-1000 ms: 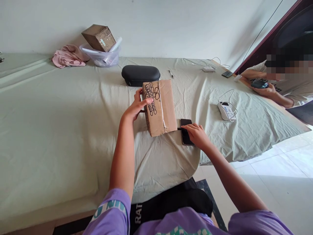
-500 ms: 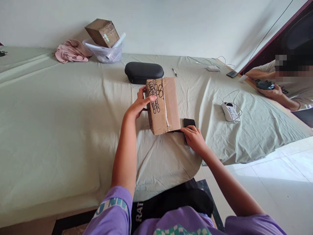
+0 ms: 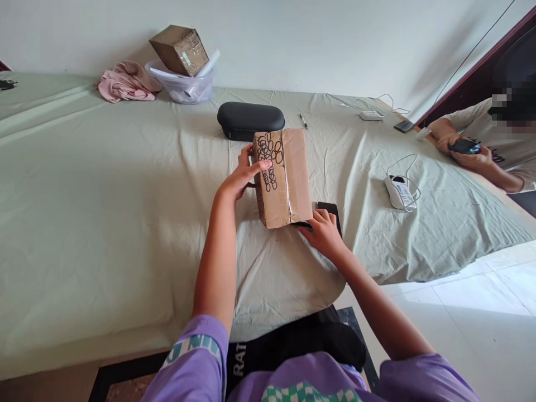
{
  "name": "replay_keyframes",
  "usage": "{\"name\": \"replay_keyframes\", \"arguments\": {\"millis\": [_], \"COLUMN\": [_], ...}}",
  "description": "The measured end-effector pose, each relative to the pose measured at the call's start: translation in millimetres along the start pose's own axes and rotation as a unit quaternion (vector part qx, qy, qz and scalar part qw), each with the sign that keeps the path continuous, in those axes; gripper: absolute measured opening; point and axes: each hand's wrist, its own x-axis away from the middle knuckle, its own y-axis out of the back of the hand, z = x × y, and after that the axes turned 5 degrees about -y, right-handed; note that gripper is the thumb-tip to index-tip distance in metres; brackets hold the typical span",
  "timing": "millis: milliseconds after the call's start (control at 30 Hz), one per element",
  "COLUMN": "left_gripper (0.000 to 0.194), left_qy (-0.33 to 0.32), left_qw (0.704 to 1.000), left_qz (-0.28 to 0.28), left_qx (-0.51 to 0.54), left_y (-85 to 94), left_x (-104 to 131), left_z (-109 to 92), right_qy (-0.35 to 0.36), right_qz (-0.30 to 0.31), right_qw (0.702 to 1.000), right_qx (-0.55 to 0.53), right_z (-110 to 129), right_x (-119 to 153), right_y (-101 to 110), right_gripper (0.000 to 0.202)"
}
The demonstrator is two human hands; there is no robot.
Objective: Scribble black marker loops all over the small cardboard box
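Observation:
A brown cardboard box (image 3: pixel 297 178) with black looped scribbles stands on the green cloth in the middle. My left hand (image 3: pixel 247 173) grips its left side, thumb on the scribbled face and the other fingers behind the edge. At the box's lower right corner is my right hand (image 3: pixel 323 231), its fingers closed around a thin dark item (image 3: pixel 305 224) that lies partly under the box. I cannot make out what that item is. A black phone (image 3: pixel 334 211) lies flat just behind my right hand, partly covered by it.
Behind the box lie a black case (image 3: pixel 251 120) and a pen (image 3: pixel 304 121). A clear basin (image 3: pixel 184 89) holding another carton (image 3: pixel 180 50) sits by a pink cloth (image 3: pixel 128 82). At right are a corded white device (image 3: pixel 401 192), a power strip (image 3: pixel 371 115) and a person holding a dark object (image 3: pixel 464 146).
My right hand has moved slightly left, closer under the box's lower corner. The view has shifted a little. The other person's hands have come together on the dark object.

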Motion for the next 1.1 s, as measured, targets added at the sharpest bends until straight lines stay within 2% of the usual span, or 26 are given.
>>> {"name": "replay_keyframes", "arguments": {"millis": [167, 300, 433, 500, 567, 633, 733, 933, 1000, 1100], "left_gripper": [0.087, 0.087, 0.090, 0.091, 0.090, 0.088, 0.086, 0.085, 0.084, 0.081], "left_qy": [-0.003, -0.001, 0.011, 0.012, 0.011, 0.009, 0.008, 0.014, 0.015, 0.011], "left_qw": [1.000, 1.000, 0.999, 0.999, 1.000, 1.000, 1.000, 1.000, 1.000, 0.999], "left_qz": [-0.006, -0.002, -0.015, -0.016, -0.015, -0.014, -0.011, -0.009, -0.010, -0.006], "left_qx": [0.006, 0.019, 0.027, 0.027, 0.023, 0.020, 0.020, 0.021, 0.023, 0.035], "left_y": [0.4, 1.7, 3.0, 3.0, 2.5, 1.6, -0.1, -0.3, 0.4, 1.2], "left_x": [0, 1, 3, 4, 4, 5, 6, 9, 10, 10], "left_z": [0, 0, -1, -2, -3, -4, -6, -9, -9, -8], "right_qy": [-0.002, 0.025, 0.040, 0.027, 0.000, -0.032, -0.084, -0.127, -0.134, -0.137], "right_qz": [0.061, 0.042, -0.011, -0.072, -0.146, -0.197, -0.209, -0.215, -0.224, -0.219], "right_qw": [0.998, 0.997, 0.984, 0.970, 0.941, 0.896, 0.840, 0.786, 0.770, 0.769], "right_qx": [0.020, -0.058, -0.175, -0.230, -0.305, -0.398, -0.493, -0.566, -0.583, -0.584], "right_z": [12, 11, 5, 3, 4, 9, 18, 19, 13, 5], "right_x": [-19, -8, 17, 24, 21, 9, -25, -104, -122, -137], "right_y": [-13, -9, 6, 10, 11, 10, 11, 4, -3, -15], "right_gripper": [0.023, 0.029, 0.025, 0.021, 0.018, 0.018, 0.024, 0.033, 0.033, 0.032]}}
